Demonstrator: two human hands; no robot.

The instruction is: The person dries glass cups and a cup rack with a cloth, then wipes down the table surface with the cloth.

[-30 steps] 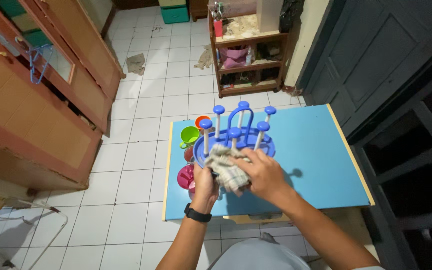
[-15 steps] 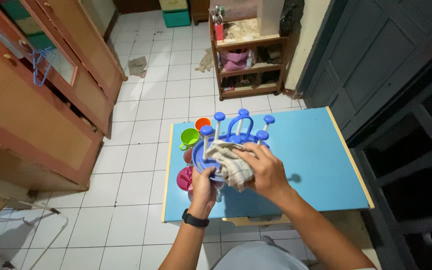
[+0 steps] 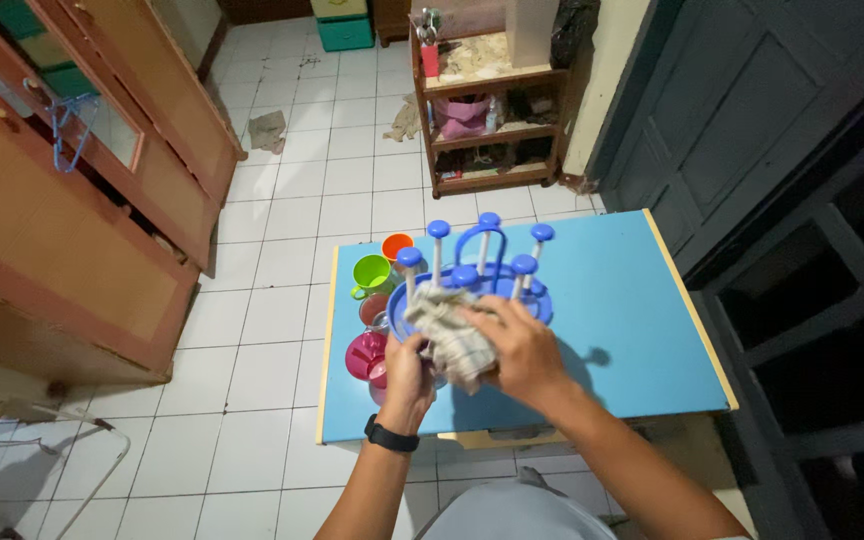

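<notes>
**Cup rack being wiped, with the cups standing off it**

While the left hand (image 3: pixel 407 368) is gripping the near rim of the blue cup rack (image 3: pixel 472 290) and holding it tilted above the light-blue table (image 3: pixel 612 300), the right hand (image 3: pixel 517 350) is pressing a bunched checked cloth (image 3: pixel 452 335) against the rack's tray, fingers curled over the fabric. By the look of it, the wiping is under way on the near part of the tray; whether the far side and the white pegs with blue knobs are already clean cannot be told.

No cup is hanging on any peg. The cups are standing in a cluster at the table's left edge, just beside the rack: a green cup (image 3: pixel 372 274) and an orange cup (image 3: pixel 397 245) at the far end, a brownish cup (image 3: pixel 373 308) between, and a pink cup (image 3: pixel 364 355) nearest, partly hidden by the left hand. The green and orange ones are looking empty; the insides of the others are too dim to judge. A black band (image 3: pixel 393 434) is sitting on the left wrist.
</notes>
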